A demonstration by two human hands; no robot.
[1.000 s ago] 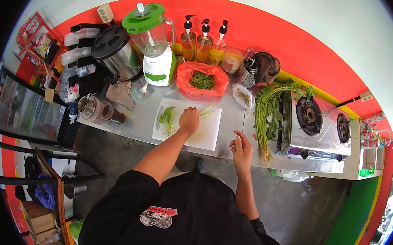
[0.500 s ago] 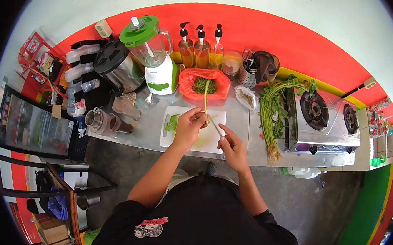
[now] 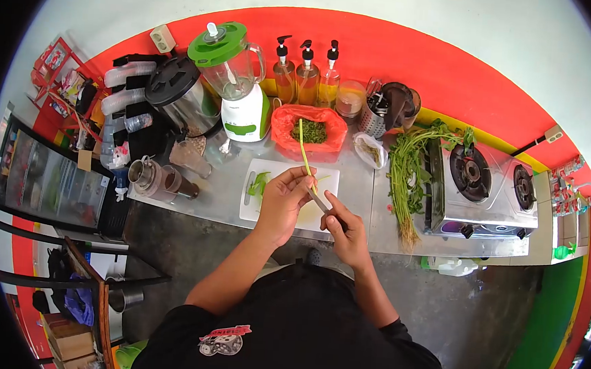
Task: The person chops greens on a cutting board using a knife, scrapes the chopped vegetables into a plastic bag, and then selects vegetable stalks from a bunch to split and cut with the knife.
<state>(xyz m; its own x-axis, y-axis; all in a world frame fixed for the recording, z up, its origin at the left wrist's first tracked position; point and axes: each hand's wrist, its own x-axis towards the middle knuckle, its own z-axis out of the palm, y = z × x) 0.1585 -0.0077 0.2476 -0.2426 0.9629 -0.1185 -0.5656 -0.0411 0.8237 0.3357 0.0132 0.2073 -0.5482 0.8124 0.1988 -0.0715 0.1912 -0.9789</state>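
Note:
My left hand [image 3: 282, 207] is closed around the lower part of a long pale-green stalk [image 3: 303, 147], which points up and away. In my right hand [image 3: 348, 237] is a knife [image 3: 320, 201], its blade against or very close to the stalk's lower end by my left fingers; exact contact is hard to make out. Both hands are above the near part of a white cutting board [image 3: 279, 171]. Green leafy scraps [image 3: 259, 183] lie on the board's left side. Behind it, a red plastic bag [image 3: 286, 143] holds chopped greens [image 3: 321, 133], and the stalk's tip overlaps it in view.
A bunch of leafy stalks with roots [image 3: 406, 172] lies right, beside a two-burner gas stove [image 3: 486, 205]. A small clear bag [image 3: 370, 151] is nearer. At the back stand a blender [image 3: 242, 115] and pump bottles [image 3: 307, 82]; a glass jug-like vessel [image 3: 162, 182] is left.
The stalk has tilted left at its top. My left hand has turned and come slightly nearer, and the right hand with the knife has shifted a little toward me.

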